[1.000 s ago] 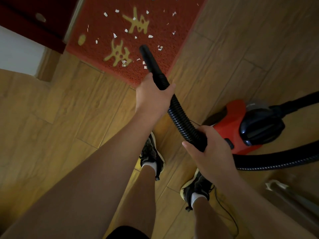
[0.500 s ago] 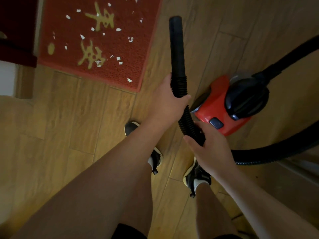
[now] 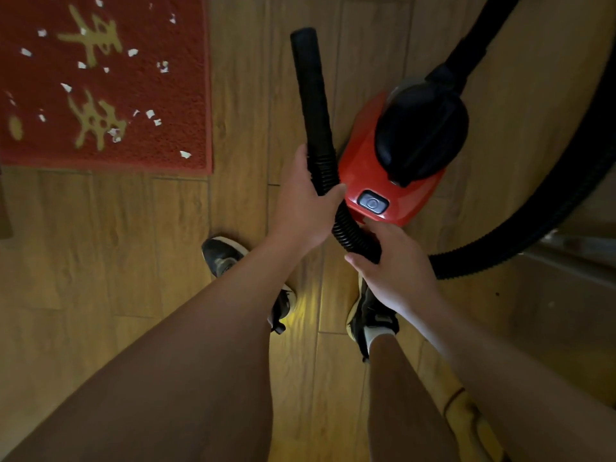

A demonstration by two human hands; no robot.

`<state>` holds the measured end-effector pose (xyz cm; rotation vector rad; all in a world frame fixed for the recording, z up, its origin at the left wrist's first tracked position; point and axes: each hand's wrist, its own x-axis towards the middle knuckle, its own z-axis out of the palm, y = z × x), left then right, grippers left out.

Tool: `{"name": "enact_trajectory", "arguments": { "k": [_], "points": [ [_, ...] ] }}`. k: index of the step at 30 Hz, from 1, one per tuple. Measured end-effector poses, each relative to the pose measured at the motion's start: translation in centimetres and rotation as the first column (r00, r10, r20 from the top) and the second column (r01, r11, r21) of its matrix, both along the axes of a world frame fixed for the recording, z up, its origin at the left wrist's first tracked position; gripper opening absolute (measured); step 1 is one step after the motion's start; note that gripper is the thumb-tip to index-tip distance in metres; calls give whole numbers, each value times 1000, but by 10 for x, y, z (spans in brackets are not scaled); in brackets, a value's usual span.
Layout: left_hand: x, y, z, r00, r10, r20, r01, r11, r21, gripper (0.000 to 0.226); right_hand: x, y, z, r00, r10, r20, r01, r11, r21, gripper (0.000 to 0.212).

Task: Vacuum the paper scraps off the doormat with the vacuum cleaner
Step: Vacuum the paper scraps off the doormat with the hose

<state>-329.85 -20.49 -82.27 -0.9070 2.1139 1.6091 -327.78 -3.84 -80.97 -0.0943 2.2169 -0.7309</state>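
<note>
The red doormat [image 3: 186,95] is cut off by the top and left edges of the view, so only its near right corner shows whole. The black hose [image 3: 353,235] leaves the frame too: one run climbs from the dark top of the vacuum cleaner [image 3: 363,168] past the top edge, and another sweeps down the right side and back towards the hands. The fingers of both hands are hidden behind the hose, and the mouth of the rigid tube [image 3: 310,88] faces away. The lower right corner is dim, and what lies there is hard to make out

The vacuum cleaner's red body is closed and nothing of its inside shows; a grey button [image 3: 373,202] sits on its near end. White paper scraps [image 3: 185,154] lie scattered over the doormat among its gold characters, one close to the near right corner

The left hand [image 3: 303,205] grips the hose where the ribbed part meets the tube, thumb across its near side. The right hand [image 3: 396,271] grips the ribbed hose just below, near the button. The tube points away from the person over the bare wood floor [image 3: 100,245], to the right of the doormat and apart from it, just beside the vacuum cleaner. Both arms reach forward and down above two dark shoes [image 3: 223,258]
</note>
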Motion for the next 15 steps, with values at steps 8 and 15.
{"name": "enact_trajectory", "arguments": {
  "k": [8,15],
  "points": [
    [-6,15,-38,1000,22,-16,-23,1000,-15,52,-10,9,-50,1000,-23,9,23,1000,8,28],
    [-9,21,-57,1000,30,0,-30,999,-29,69,-24,17,-75,972,-224,75,224,975,13,43]
  ]
}}
